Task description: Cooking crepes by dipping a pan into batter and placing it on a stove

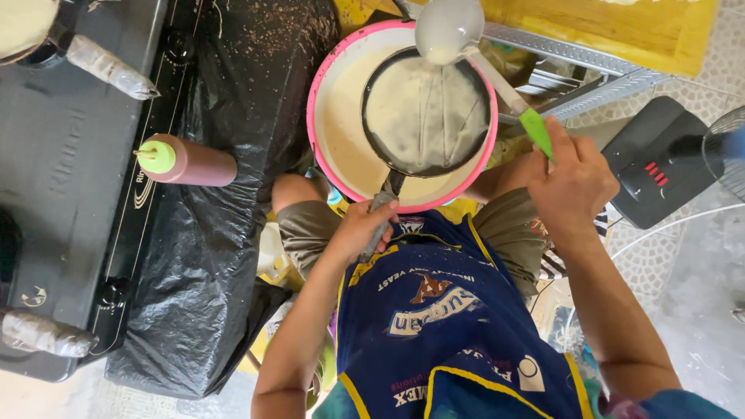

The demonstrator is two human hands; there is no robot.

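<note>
**Sieve and ladle over the batter bowl**

Left hand (358, 229) closed around the grey handle of the sieve (425, 109), grip wrapped tight near the handle's end, just below the rim of the pink bowl (318, 93). Right hand (570, 182) closed on the green end of the ladle (448, 29), fingers curled round the stem, ladle cup raised and tilted above the far side of the mesh, pale batter (341, 132) clinging to its lip.

Sieve held level inside the bowl's mouth, mesh coated in thin cream batter, more batter pooled beneath. Probably light when empty but front-heavy once loaded, so best held well up the handle, close to the ring, to stop it tipping. Mesh soft and springy; frame stiff. Handle likely slick wherever batter has run.

Ladle long and rigid, light, weight at the cup end; the green end gives a dry hold far from the wet part.

Bowl resting between the knees, above a blue apron (434, 326); likely heavy with liquid and prone to slopping, rim the only clean hold.

To the left, a squeeze bottle (190, 161) with a green cap lying on black plastic sheeting (225, 233) beside a dark stove (62, 155). To the right, a fan (675, 155) on the floor.
</note>
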